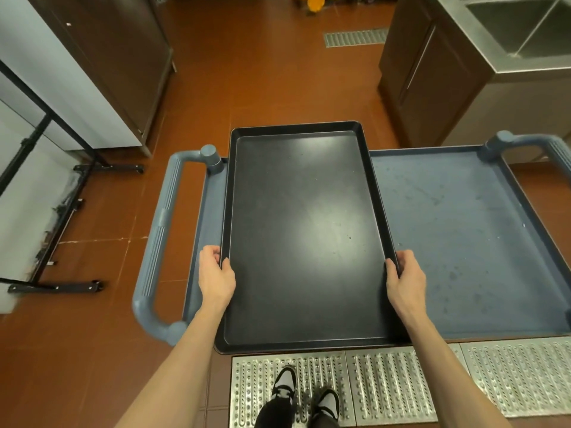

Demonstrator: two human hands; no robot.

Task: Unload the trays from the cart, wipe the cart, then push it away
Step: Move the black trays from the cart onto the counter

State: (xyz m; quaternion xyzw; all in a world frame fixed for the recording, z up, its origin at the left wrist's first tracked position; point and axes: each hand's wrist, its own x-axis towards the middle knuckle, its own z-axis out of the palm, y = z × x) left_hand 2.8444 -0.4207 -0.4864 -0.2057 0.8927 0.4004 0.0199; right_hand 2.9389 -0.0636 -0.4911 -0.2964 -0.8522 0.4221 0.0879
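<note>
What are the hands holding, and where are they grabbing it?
Both hands hold the black tray by its long side rims: left hand on the left rim, right hand on the right.

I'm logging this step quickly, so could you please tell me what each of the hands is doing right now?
Left hand: grips the left rim of the black tray.
Right hand: grips the tray's right rim.

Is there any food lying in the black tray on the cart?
No. The black tray on the blue cart shows only its bare, shiny bottom, gripped by left hand and right hand.
</note>
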